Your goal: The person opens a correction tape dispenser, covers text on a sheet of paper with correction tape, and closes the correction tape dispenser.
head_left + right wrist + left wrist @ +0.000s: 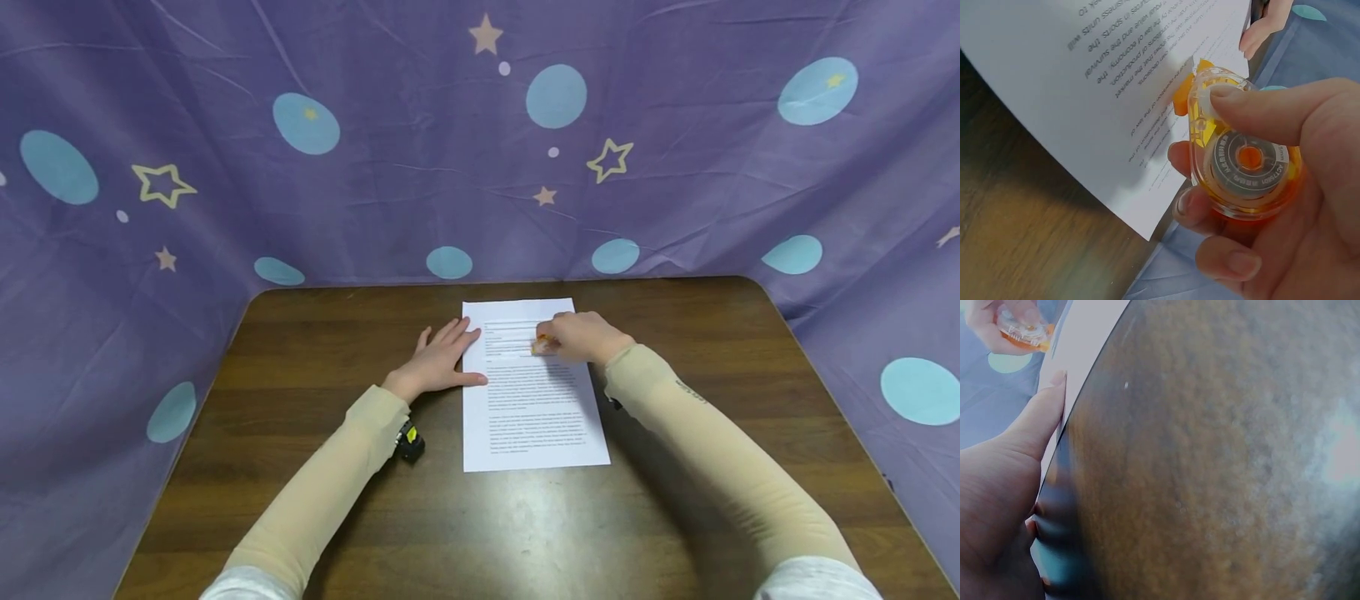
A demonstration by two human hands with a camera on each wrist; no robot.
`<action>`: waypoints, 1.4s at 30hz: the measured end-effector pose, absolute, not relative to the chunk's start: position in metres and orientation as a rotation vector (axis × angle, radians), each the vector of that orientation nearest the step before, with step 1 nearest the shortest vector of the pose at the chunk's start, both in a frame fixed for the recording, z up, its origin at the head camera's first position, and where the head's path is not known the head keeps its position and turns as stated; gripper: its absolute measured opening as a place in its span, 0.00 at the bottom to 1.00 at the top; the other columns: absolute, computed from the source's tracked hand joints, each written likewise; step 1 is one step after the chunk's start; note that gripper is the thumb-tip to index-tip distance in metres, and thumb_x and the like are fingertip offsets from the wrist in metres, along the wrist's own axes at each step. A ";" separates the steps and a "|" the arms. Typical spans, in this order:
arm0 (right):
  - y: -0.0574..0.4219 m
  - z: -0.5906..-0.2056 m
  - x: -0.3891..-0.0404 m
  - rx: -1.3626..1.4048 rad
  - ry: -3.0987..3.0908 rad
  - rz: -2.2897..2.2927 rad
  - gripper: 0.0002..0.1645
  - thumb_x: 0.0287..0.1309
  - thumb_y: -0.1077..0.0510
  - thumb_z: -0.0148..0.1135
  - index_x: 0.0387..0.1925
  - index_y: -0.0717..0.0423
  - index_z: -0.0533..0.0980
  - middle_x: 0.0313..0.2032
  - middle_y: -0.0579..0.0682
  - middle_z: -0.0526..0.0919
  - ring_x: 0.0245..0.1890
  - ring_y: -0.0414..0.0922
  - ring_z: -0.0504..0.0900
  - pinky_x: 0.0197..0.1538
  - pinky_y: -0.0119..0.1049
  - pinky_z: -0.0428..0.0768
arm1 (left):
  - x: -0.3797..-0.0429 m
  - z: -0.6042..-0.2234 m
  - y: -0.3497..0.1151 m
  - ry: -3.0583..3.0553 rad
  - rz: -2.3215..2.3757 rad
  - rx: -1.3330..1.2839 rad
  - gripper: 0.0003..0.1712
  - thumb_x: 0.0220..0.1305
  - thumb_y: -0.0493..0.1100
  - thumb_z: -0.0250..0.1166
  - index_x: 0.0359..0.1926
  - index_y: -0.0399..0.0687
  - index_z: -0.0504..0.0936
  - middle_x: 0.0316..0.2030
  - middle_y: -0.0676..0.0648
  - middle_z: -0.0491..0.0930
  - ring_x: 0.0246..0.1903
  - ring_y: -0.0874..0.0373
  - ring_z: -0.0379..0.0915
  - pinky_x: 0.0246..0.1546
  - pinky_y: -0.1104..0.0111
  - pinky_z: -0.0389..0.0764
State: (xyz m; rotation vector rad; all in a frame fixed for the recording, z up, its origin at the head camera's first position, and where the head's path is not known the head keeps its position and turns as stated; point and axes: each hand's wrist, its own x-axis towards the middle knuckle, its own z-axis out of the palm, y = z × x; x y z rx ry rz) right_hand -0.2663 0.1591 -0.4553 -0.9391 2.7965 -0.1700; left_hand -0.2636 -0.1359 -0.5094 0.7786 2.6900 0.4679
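A printed sheet of paper point(475, 437) lies on the wooden table. My left hand point(438, 363) rests with spread, straight fingers on the sheet's left edge. In the left wrist view, the thumb of that left hand point(1007, 481) lies along the paper's edge. On the upper right part of the text, my right hand point(588, 335) holds an orange-and-clear correction tape point(1249, 156). The right wrist view shows the thumb on top of its round case and the fingers curled beneath. Its orange tip is at the page; whether it touches cannot be made out.
The brown wooden table point(315, 358) extends around the paper on all sides. A purple curtain point(390, 167) with stars and blue ovals hangs behind the table and at both sides. A black wrist device point(409, 442) is strapped beneath the left sleeve.
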 end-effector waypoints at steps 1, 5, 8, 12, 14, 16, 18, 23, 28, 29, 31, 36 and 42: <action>0.160 -0.455 -0.266 -0.934 2.793 -0.170 0.09 0.69 0.48 0.68 0.38 0.47 0.81 0.30 0.46 0.78 0.31 0.44 0.74 0.35 0.48 0.78 | -0.264 -0.509 -0.136 2.690 0.470 0.779 0.57 0.65 0.69 0.67 0.83 0.48 0.53 0.83 0.40 0.41 0.82 0.42 0.34 0.75 0.34 0.35; 0.165 -0.455 -0.267 -0.888 2.785 -0.166 0.09 0.70 0.47 0.67 0.37 0.46 0.80 0.29 0.45 0.75 0.31 0.44 0.73 0.35 0.45 0.76 | -0.264 -0.507 -0.136 2.687 0.476 0.781 0.58 0.65 0.69 0.67 0.83 0.48 0.53 0.83 0.40 0.41 0.82 0.42 0.34 0.75 0.34 0.35; 0.168 -0.456 -0.269 -0.863 2.772 -0.156 0.10 0.71 0.47 0.67 0.36 0.46 0.79 0.29 0.45 0.73 0.31 0.44 0.71 0.34 0.43 0.73 | -0.264 -0.508 -0.136 2.685 0.479 0.783 0.57 0.65 0.69 0.68 0.83 0.48 0.54 0.83 0.40 0.41 0.82 0.42 0.34 0.75 0.34 0.35; 0.170 -0.455 -0.268 -0.868 2.767 -0.146 0.10 0.70 0.48 0.67 0.35 0.47 0.79 0.28 0.45 0.73 0.31 0.44 0.71 0.34 0.44 0.72 | -0.264 -0.508 -0.137 2.686 0.475 0.781 0.58 0.65 0.69 0.68 0.83 0.48 0.54 0.83 0.40 0.41 0.82 0.42 0.34 0.75 0.34 0.35; 0.170 -0.455 -0.268 -0.868 2.771 -0.148 0.09 0.70 0.48 0.67 0.36 0.46 0.79 0.28 0.45 0.73 0.31 0.44 0.71 0.34 0.44 0.72 | -0.264 -0.508 -0.136 2.687 0.473 0.778 0.58 0.65 0.70 0.68 0.83 0.49 0.54 0.83 0.40 0.41 0.82 0.42 0.35 0.75 0.34 0.35; 0.170 -0.455 -0.267 -0.879 2.780 -0.157 0.09 0.70 0.48 0.68 0.36 0.47 0.79 0.28 0.45 0.74 0.31 0.44 0.72 0.34 0.44 0.73 | -0.264 -0.509 -0.136 2.687 0.469 0.777 0.58 0.64 0.70 0.68 0.83 0.49 0.53 0.83 0.41 0.41 0.82 0.43 0.34 0.75 0.34 0.35; 0.169 -0.456 -0.266 -0.903 2.789 -0.177 0.09 0.70 0.49 0.68 0.36 0.47 0.79 0.28 0.46 0.75 0.31 0.44 0.72 0.34 0.45 0.74 | -0.264 -0.509 -0.136 2.688 0.464 0.776 0.58 0.64 0.70 0.67 0.83 0.49 0.53 0.83 0.41 0.41 0.82 0.43 0.34 0.75 0.34 0.35; 0.161 -0.456 -0.264 -0.973 2.803 -0.219 0.07 0.69 0.51 0.69 0.36 0.49 0.81 0.28 0.46 0.77 0.30 0.44 0.74 0.33 0.47 0.78 | -0.265 -0.509 -0.136 2.692 0.455 0.775 0.58 0.64 0.70 0.67 0.83 0.49 0.54 0.83 0.40 0.41 0.82 0.43 0.35 0.75 0.34 0.35; 0.153 -0.458 -0.264 -0.987 2.800 -0.203 0.06 0.66 0.51 0.71 0.38 0.48 0.83 0.30 0.45 0.79 0.31 0.43 0.75 0.36 0.46 0.80 | -0.264 -0.511 -0.136 2.697 0.459 0.779 0.58 0.64 0.70 0.68 0.83 0.48 0.54 0.83 0.40 0.42 0.82 0.42 0.36 0.74 0.33 0.36; 0.151 -0.459 -0.265 -0.990 2.797 -0.197 0.06 0.66 0.52 0.72 0.38 0.47 0.83 0.30 0.45 0.80 0.32 0.43 0.75 0.37 0.46 0.80 | -0.264 -0.511 -0.135 2.698 0.454 0.781 0.58 0.64 0.70 0.68 0.83 0.48 0.54 0.83 0.40 0.42 0.82 0.42 0.36 0.74 0.33 0.37; 0.148 -0.460 -0.264 -0.991 2.790 -0.189 0.07 0.66 0.51 0.72 0.38 0.48 0.82 0.31 0.45 0.80 0.32 0.43 0.76 0.38 0.46 0.81 | -0.264 -0.513 -0.135 2.699 0.448 0.781 0.58 0.64 0.70 0.67 0.83 0.48 0.54 0.83 0.40 0.42 0.82 0.42 0.36 0.74 0.34 0.37; 0.143 -0.461 -0.262 -0.978 2.793 -0.194 0.07 0.67 0.51 0.71 0.37 0.48 0.83 0.30 0.45 0.81 0.31 0.44 0.76 0.38 0.49 0.81 | -0.264 -0.513 -0.136 2.691 0.452 0.780 0.58 0.65 0.69 0.68 0.83 0.48 0.53 0.83 0.40 0.41 0.82 0.42 0.35 0.74 0.34 0.37; 0.140 -0.460 -0.260 -0.939 2.818 -0.153 0.07 0.66 0.51 0.72 0.37 0.48 0.84 0.30 0.45 0.82 0.30 0.43 0.75 0.37 0.48 0.81 | -0.264 -0.509 -0.135 2.690 0.453 0.781 0.58 0.65 0.69 0.68 0.83 0.48 0.53 0.83 0.40 0.41 0.82 0.42 0.35 0.75 0.34 0.36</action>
